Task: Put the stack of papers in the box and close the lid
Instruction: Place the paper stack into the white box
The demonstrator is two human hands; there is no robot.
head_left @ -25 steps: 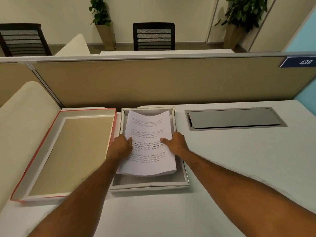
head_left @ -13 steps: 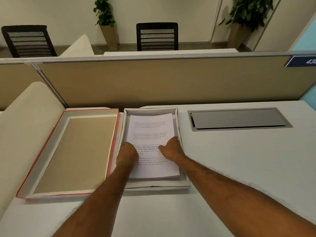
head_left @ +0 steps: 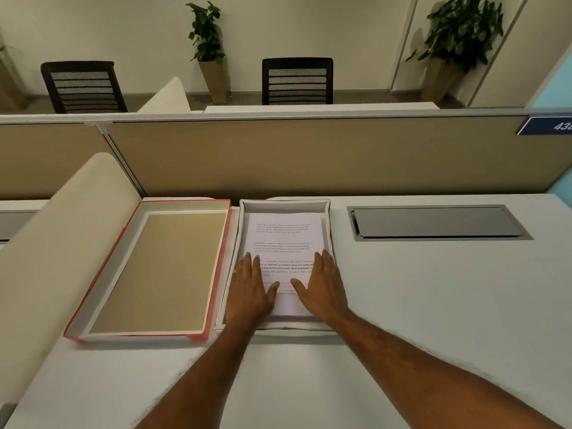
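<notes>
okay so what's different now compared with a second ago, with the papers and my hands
The stack of papers went from tilted and bowed, held at its sides, to lying flat inside the box. Both hands let go: the left hand and right hand now rest open, palms down, on the top sheet. The red-edged lid stayed upturned on the desk beside the box, which is not closed.

White papers (head_left: 283, 239) with black print, red-edged lid (head_left: 148, 274)
</notes>
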